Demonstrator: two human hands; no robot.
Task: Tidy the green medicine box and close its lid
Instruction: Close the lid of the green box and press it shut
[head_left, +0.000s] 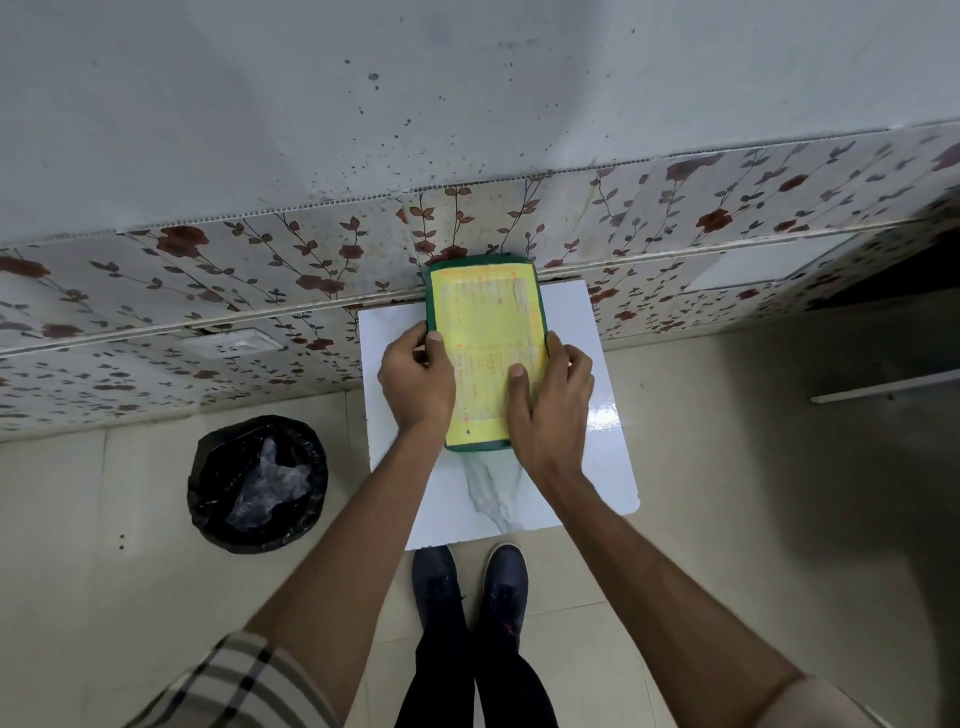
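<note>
The green medicine box (485, 312) lies on a small white marble-look table (602, 415), its far end near the flowered wall. Its lid, covered by a yellow printed label, faces up and looks closed. My left hand (415, 382) grips the box's left edge, thumb on top of the lid. My right hand (550, 400) holds the right edge, with its thumb pressed flat on the yellow label. The box's contents are hidden under the lid.
A black bin (257, 483) lined with a bag stands on the tiled floor left of the table. My two dark shoes (470, 582) are at the table's near edge. A flower-patterned tiled wall (208, 291) rises right behind the table.
</note>
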